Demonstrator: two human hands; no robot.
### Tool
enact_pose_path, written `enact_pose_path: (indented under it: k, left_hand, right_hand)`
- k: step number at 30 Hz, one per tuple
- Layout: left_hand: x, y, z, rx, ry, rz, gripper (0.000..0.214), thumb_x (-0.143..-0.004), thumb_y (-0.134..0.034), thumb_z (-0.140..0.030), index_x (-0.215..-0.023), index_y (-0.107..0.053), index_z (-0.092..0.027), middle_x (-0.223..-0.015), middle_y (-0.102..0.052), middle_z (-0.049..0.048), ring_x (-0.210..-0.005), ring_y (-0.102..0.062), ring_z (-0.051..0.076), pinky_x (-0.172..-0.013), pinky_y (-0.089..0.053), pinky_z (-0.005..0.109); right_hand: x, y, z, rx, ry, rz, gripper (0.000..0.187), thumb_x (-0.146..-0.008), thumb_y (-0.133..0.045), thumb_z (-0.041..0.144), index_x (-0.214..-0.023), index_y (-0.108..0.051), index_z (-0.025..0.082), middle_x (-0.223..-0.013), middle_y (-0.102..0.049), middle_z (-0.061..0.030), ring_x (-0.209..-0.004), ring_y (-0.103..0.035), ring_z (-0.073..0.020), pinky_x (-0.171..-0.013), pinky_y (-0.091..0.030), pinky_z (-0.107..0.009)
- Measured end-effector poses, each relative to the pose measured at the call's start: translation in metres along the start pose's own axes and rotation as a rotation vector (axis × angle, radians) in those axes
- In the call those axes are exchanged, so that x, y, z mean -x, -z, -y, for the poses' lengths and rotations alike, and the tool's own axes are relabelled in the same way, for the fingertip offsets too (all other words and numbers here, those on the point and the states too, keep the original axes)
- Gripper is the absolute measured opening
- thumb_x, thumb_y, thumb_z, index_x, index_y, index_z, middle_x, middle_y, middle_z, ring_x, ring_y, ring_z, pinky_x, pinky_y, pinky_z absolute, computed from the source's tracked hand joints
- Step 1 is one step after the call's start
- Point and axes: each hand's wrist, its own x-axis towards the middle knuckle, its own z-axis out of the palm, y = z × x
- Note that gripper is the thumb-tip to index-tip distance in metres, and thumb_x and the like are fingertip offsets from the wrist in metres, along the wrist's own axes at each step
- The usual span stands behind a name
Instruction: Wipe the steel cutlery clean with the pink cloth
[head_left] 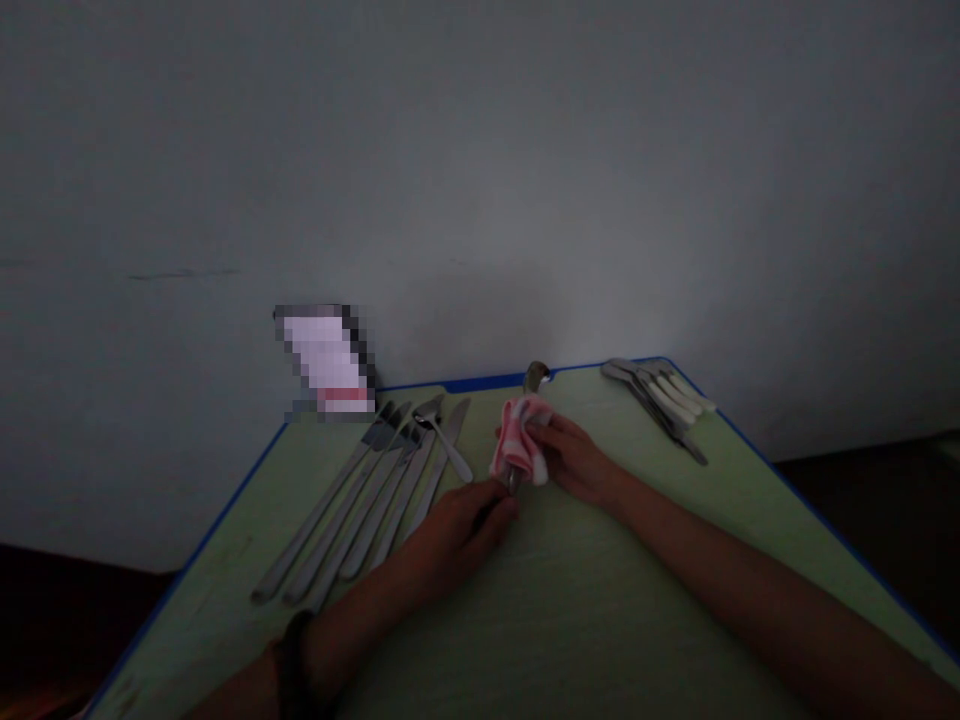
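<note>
My left hand (469, 525) pinches the lower handle end of a metal spoon (535, 377), whose rounded bowl points toward the wall. Around the spoon's middle a pink and white cloth (517, 437) is wrapped, and my right hand (574, 455) grips it there. The cloth hides that stretch of the spoon. Left of my hands lie several long metal knives and forks (352, 500) in a slanted row. A smaller spoon (452, 447) rests across their upper ends.
At the table's far right corner several spoons and white-handled pieces of cutlery (660, 395) lie bunched together. A blurred-out, bright-screened device (326, 358) leans against the wall at the back left. The green table (570, 620) has a blue edge and meets the grey wall.
</note>
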Motion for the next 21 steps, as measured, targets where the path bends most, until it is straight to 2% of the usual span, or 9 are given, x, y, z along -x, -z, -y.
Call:
enact_pose_path:
  k: [7,15,21]
  left_hand:
    - [0.0001,-0.002,0.0026,0.075,0.028,-0.061,0.029,-0.093,-0.034,-0.036,-0.073,-0.046,-0.019,-0.061,-0.05,-0.0042,-0.054,-0.047,0.01,-0.055,-0.036,0.022]
    - [0.0007,0.0,0.0001,0.074,0.015,-0.034,0.029,-0.092,-0.035,-0.035,-0.072,-0.048,-0.018,-0.061,-0.051,-0.0042,-0.054,-0.047,0.009,-0.053,-0.035,0.021]
    - [-0.0001,-0.0001,0.0001,-0.017,-0.003,-0.05,0.031,-0.091,-0.036,-0.034,-0.066,-0.048,-0.017,-0.059,-0.048,-0.0039,-0.054,-0.045,0.009,-0.052,-0.032,0.021]
  right_hand:
    - [0.0026,-0.0041,0.0025,0.016,-0.021,0.007,0.027,-0.069,-0.069,0.027,-0.092,-0.061,0.016,-0.086,-0.067,-0.005,-0.079,-0.06,-0.0159,-0.076,-0.046,-0.031]
    - [0.0047,-0.0071,0.0048,0.063,-0.032,0.056,0.032,-0.072,-0.067,0.032,-0.099,-0.061,0.017,-0.088,-0.068,-0.005,-0.077,-0.061,-0.0154,-0.074,-0.047,-0.03]
    - [0.0013,-0.0029,0.0017,0.063,-0.067,0.011,0.028,-0.07,-0.069,0.031,-0.091,-0.062,0.015,-0.084,-0.067,-0.0048,-0.072,-0.059,-0.0143,-0.071,-0.046,-0.029]
